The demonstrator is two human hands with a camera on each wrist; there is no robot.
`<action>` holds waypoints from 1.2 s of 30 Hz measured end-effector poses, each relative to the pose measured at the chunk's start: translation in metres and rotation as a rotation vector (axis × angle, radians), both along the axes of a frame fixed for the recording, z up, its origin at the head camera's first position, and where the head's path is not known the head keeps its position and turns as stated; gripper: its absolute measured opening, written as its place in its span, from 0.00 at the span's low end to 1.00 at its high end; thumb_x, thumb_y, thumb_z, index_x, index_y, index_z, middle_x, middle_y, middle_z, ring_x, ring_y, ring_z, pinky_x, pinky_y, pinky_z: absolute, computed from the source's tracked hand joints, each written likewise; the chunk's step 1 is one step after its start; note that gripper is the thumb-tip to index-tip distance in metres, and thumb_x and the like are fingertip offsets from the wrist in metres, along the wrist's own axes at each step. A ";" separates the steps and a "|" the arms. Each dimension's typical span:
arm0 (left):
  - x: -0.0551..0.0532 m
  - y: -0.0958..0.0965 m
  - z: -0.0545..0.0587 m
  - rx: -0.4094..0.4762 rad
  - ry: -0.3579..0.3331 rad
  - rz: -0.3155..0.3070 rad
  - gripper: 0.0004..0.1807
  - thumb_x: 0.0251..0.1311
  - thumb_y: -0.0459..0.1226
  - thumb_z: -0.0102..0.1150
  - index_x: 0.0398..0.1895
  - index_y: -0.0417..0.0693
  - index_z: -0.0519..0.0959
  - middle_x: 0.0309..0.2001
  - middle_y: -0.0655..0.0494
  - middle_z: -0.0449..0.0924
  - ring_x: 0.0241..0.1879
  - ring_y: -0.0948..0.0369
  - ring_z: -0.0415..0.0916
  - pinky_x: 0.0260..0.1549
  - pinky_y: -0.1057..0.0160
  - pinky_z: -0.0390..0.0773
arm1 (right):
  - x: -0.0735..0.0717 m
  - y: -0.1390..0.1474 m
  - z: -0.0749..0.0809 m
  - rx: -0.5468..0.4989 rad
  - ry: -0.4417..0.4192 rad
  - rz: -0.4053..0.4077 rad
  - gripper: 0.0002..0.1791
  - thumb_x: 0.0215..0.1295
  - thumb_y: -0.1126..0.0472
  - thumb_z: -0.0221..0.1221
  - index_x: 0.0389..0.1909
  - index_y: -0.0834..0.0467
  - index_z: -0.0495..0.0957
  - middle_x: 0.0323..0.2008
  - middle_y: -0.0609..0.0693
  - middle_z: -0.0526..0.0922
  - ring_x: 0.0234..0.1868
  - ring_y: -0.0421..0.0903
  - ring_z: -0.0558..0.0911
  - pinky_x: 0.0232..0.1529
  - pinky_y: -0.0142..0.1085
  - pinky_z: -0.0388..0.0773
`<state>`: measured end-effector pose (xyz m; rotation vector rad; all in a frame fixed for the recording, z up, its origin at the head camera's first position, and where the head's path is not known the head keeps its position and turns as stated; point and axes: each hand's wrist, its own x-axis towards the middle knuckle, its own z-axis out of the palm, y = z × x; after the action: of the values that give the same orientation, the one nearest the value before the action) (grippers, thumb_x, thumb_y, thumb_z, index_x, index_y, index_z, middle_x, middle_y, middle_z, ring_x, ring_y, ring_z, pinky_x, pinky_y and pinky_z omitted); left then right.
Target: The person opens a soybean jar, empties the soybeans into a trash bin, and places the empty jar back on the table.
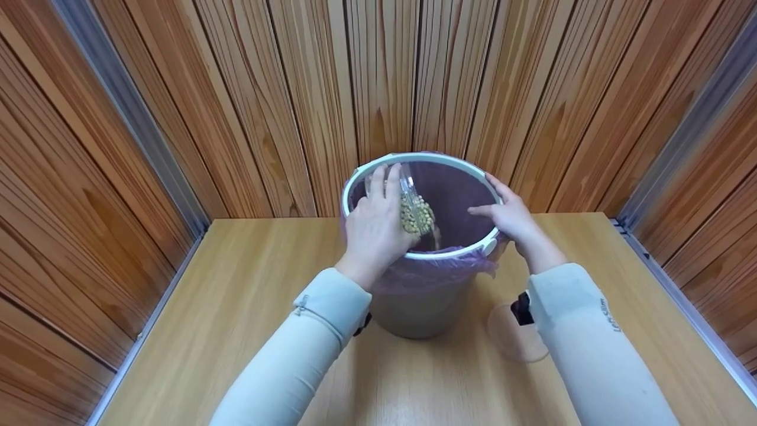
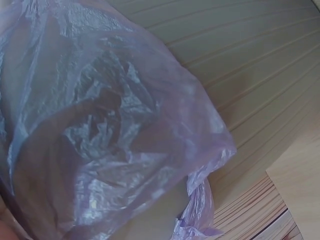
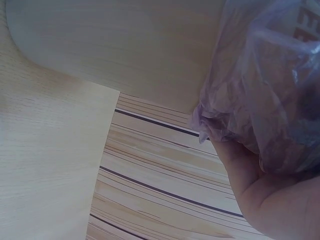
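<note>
A trash bin (image 1: 423,313) with a pale rim stands on the table, lined with a purple plastic bag (image 1: 437,269). Over its opening, my left hand (image 1: 378,222) grips a clear plastic container of pale green dried peas or beans (image 1: 417,214). The container tilts into the bin, and its mouth is partly hidden by the hand. My right hand (image 1: 514,219) holds the bin's right rim, thumb reaching inside and fingers outside. Both wrist views mostly show the bag, draped over the bin's side; in the right one part of the right hand (image 3: 250,190) shows against the bag.
A clear round lid (image 1: 517,332) lies on the wooden table (image 1: 266,284), right of the bin and near the right sleeve. Wood-panelled walls (image 1: 384,77) close in the back and both sides, with metal strips at the corners.
</note>
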<state>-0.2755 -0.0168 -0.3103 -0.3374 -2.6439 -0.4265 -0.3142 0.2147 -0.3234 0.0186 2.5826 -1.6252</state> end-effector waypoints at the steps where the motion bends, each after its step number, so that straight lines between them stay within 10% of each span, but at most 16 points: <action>1: 0.000 0.000 0.000 -0.002 0.002 0.003 0.63 0.33 0.53 0.75 0.72 0.51 0.47 0.70 0.47 0.51 0.40 0.49 0.75 0.34 0.53 0.78 | 0.000 0.000 0.000 -0.003 0.001 -0.001 0.45 0.62 0.58 0.56 0.73 0.41 0.40 0.73 0.57 0.43 0.68 0.60 0.55 0.55 0.50 0.70; 12: 0.001 0.002 0.000 -0.015 0.023 0.008 0.63 0.33 0.52 0.75 0.72 0.52 0.45 0.70 0.48 0.50 0.40 0.49 0.75 0.32 0.53 0.78 | 0.001 0.001 0.001 0.010 0.008 0.003 0.45 0.61 0.58 0.57 0.73 0.42 0.41 0.73 0.57 0.42 0.66 0.59 0.59 0.42 0.38 0.76; 36: 0.002 0.003 0.000 -0.081 0.106 0.018 0.61 0.33 0.50 0.74 0.72 0.52 0.48 0.69 0.49 0.52 0.33 0.52 0.73 0.23 0.55 0.77 | 0.000 0.000 0.000 0.004 0.012 0.002 0.44 0.61 0.58 0.56 0.73 0.43 0.41 0.73 0.56 0.40 0.70 0.59 0.50 0.48 0.44 0.72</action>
<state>-0.2732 -0.0141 -0.3108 -0.3518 -2.5635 -0.2876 -0.3138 0.2148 -0.3238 0.0067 2.5937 -1.6250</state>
